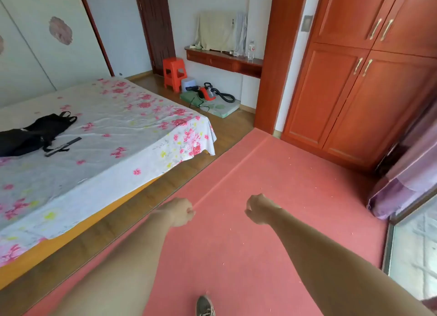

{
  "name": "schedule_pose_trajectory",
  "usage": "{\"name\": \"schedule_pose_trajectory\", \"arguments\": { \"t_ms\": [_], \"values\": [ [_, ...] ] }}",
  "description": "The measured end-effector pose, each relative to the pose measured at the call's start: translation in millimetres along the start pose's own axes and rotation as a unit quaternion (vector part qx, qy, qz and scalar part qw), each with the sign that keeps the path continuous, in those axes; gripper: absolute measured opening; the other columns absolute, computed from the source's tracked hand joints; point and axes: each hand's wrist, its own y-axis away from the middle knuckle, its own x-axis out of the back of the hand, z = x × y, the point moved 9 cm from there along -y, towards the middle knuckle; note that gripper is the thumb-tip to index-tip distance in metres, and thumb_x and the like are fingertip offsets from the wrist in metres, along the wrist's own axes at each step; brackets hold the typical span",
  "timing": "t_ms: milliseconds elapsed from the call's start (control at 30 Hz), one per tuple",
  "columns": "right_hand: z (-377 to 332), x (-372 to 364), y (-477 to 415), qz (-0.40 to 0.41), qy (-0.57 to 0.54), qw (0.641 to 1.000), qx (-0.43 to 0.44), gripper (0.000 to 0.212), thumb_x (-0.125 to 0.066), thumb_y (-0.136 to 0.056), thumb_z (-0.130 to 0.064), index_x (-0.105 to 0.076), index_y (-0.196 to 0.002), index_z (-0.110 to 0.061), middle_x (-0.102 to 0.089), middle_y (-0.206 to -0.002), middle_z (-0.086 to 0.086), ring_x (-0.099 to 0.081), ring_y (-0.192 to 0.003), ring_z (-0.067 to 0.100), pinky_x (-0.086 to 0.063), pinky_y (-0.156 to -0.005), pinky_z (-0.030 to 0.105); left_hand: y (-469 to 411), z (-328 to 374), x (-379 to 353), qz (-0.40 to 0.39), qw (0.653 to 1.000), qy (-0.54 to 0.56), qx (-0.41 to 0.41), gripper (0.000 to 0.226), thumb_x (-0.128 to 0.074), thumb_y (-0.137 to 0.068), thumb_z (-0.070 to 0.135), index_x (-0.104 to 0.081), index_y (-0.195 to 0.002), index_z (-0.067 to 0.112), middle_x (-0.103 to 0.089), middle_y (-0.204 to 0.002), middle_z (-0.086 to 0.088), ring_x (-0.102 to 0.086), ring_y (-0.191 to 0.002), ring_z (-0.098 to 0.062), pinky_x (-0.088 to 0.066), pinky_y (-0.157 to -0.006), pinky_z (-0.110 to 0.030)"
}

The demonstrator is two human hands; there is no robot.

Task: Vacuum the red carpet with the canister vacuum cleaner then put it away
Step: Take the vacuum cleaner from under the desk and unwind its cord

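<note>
The red carpet (272, 197) covers the floor from the wardrobe down to my feet, and small pale scraps are scattered over it. Far across the room the orange and black canister vacuum cleaner (208, 92) lies on a green mat (217, 106), its black hose (225, 96) coiled beside it. My left hand (181, 211) and my right hand (259, 209) are both stretched out over the carpet with fingers curled into fists, holding nothing. Both hands are far from the vacuum.
A bed (94, 145) with a flowered sheet fills the left side, a black bag (35, 133) on it. A red plastic stool (174, 73) stands by the vacuum under a wall shelf (224, 61). Wooden wardrobe (354, 90) at right, purple curtain (406, 178) and glass door lower right.
</note>
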Motion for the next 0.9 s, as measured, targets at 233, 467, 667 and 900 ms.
{"name": "schedule_pose_trajectory", "arguments": {
  "t_ms": [233, 467, 667, 900],
  "values": [
    [30.5, 98.0, -114.6, 0.017, 0.026, 0.998, -0.053, 0.036, -0.046, -0.099, -0.032, -0.06, -0.122, -0.008, -0.06, -0.119, 0.015, -0.063, -0.105, 0.037, -0.048, -0.075, 0.033, -141.8, 3.3, 89.9, 0.011, 0.999, 0.024, -0.026, 0.04, -0.049, -0.096, 0.045, -0.067, -0.084, 0.011, -0.073, -0.086, -0.005, -0.07, -0.085, -0.024, -0.057, -0.083, -0.041],
    [46.7, 147.2, -216.9, 0.023, -0.01, 0.996, -0.082, 0.036, -0.046, -0.098, -0.032, -0.06, -0.121, -0.009, -0.06, -0.117, 0.015, -0.063, -0.103, 0.037, -0.05, -0.074, 0.035, -239.8, 33.2, 177.8, 0.035, 0.998, -0.032, -0.049, 0.04, -0.049, -0.099, 0.04, -0.043, -0.067, 0.016, -0.05, -0.07, -0.001, -0.047, -0.062, -0.021, -0.04, -0.061, -0.03],
    [79.6, 173.1, -320.6, 0.015, -0.022, 0.997, -0.069, 0.036, -0.048, -0.097, -0.033, -0.061, -0.122, -0.01, -0.06, -0.118, 0.016, -0.063, -0.102, 0.037, -0.052, -0.076, 0.036, -334.9, 53.7, 217.7, 0.036, 0.996, -0.062, -0.048, 0.038, -0.047, -0.101, 0.041, -0.053, -0.077, 0.012, -0.049, -0.083, 0.002, -0.05, -0.066, -0.019, -0.042, -0.065, -0.031],
    [122.6, 244.4, -459.7, 0.02, -0.019, 1.0, -0.015, 0.038, -0.045, -0.099, -0.03, -0.057, -0.127, -0.006, -0.058, -0.124, 0.017, -0.061, -0.109, 0.036, -0.052, -0.082, 0.038, -446.9, 85.9, 289.8, 0.076, 0.993, -0.089, -0.001, 0.04, -0.046, -0.102, 0.037, -0.058, -0.079, 0.007, -0.041, -0.064, 0.004, -0.042, -0.061, -0.016, -0.035, -0.061, -0.028]
  ]
}}
